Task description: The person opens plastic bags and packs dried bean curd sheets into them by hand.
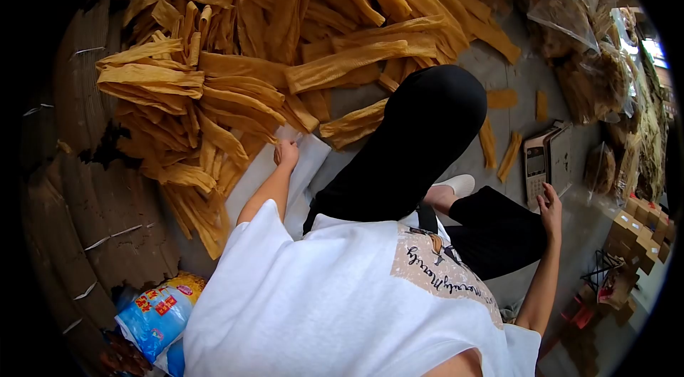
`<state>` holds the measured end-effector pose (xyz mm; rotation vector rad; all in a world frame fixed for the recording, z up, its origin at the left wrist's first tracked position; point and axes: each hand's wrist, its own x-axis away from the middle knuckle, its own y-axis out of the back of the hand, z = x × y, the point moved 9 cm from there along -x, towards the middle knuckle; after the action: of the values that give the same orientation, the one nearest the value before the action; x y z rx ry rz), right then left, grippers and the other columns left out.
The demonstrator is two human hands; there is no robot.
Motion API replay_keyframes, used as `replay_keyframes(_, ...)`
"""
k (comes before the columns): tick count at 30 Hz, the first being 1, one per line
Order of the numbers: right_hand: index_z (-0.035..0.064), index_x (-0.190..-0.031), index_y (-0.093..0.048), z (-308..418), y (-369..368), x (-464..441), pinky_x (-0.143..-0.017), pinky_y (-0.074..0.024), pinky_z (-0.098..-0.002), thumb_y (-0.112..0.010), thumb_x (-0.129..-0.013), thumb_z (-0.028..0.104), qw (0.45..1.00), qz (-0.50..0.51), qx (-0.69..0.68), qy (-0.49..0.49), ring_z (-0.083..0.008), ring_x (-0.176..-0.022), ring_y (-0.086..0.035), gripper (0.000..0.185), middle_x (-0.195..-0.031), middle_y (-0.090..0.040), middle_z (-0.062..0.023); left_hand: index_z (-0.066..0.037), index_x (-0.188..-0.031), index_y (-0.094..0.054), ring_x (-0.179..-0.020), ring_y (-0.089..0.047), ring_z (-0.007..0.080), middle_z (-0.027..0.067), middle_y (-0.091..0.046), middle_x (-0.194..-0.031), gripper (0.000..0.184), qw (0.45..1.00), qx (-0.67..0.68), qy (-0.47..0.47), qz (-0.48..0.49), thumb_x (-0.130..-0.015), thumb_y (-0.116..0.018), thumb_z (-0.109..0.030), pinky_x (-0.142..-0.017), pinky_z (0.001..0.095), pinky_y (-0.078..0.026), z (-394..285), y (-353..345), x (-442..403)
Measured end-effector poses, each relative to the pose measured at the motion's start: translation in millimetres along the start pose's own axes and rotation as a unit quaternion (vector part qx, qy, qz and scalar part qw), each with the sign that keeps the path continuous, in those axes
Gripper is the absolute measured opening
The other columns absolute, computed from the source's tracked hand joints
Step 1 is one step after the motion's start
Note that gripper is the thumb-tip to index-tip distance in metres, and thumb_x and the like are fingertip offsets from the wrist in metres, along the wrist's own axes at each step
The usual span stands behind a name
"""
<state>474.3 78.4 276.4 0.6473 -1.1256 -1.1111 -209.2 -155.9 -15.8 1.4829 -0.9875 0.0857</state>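
Observation:
My left hand (287, 154) is closed, its fingers pinching at a white plastic bag (311, 156) that lies flat on the floor with others, partly under the pile. Just beyond it spreads a big heap of long, wrinkled, yellow-brown dried strips (349, 67) that look like dried tofu skin; some strip ends almost touch the fingers. Over my bent leg at the right, my right hand (550, 209) is held in the air with fingers loosely apart and nothing in it. Nearest to that hand is a scale (536, 169) with a keypad, on the floor.
Flattened cardboard (117, 213) tied with white string lies at the left. A blue and yellow printed bag (160, 316) sits by my left side. Clear plastic bags of dried goods (591, 85) are stacked at the right, with small cardboard boxes (638, 234) beyond. Several loose strips (509, 156) lie near the scale.

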Motion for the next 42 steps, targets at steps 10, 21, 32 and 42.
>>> replay_keyframes(10, 0.0042, -0.123, -0.048, 15, -10, -34, -0.084, -0.0456, -0.0304, -0.058, -0.083, 0.003, 0.996, 0.020, -0.041, 0.072, -0.0246, -0.111, -0.051, 0.041, -0.125, -0.050, -0.0139, 0.000, -0.080, -0.062, -0.057, -0.050, 0.0065, -0.0012, -0.057, -0.065, 0.011, 0.909, 0.406, -0.058, 0.073, -0.083, -0.058, -0.010, -0.052, 0.0211, -0.041, 31, 27, 31)
replay_keyframes(21, 0.0046, -0.123, -0.049, 63, -16, -39, -0.081, -0.0465, -0.0277, -0.058, -0.083, 0.002, 0.992, 0.011, -0.018, 0.123, -0.0209, -0.110, -0.052, 0.041, -0.130, -0.046, -0.0145, -0.007, -0.075, -0.055, -0.054, -0.045, 0.0052, -0.0045, -0.050, -0.062, 0.009, 0.870, 0.416, -0.164, 0.206, -0.084, -0.057, -0.009, -0.048, 0.0189, -0.036, -54, 15, 78)
replay_keyframes(32, 0.0005, -0.089, -0.063, 408, -44, 84, -0.068, -0.0485, -0.0288, -0.061, -0.073, -0.007, 0.870, -0.048, -0.228, 0.435, -0.0215, -0.078, -0.059, 0.018, -0.089, -0.058, -0.0113, -0.013, -0.079, -0.057, -0.050, -0.044, 0.0013, -0.0073, -0.052, -0.063, 0.011, 0.675, 0.696, -0.021, 0.242, -0.084, -0.062, -0.021, -0.044, 0.0138, -0.034, -36, 90, 88)
replay_keyframes(42, -0.0007, -0.090, -0.060, 494, -147, 113, -0.069, -0.0488, -0.0352, -0.058, -0.078, 0.005, 0.829, 0.100, -0.090, 0.543, -0.0290, -0.081, -0.059, 0.013, -0.090, -0.058, -0.0119, -0.007, -0.091, -0.057, -0.048, -0.042, 0.0014, -0.0040, -0.052, -0.065, 0.013, 0.647, 0.706, -0.092, 0.272, -0.086, -0.061, -0.017, -0.043, 0.0121, -0.034, -70, 118, 128)
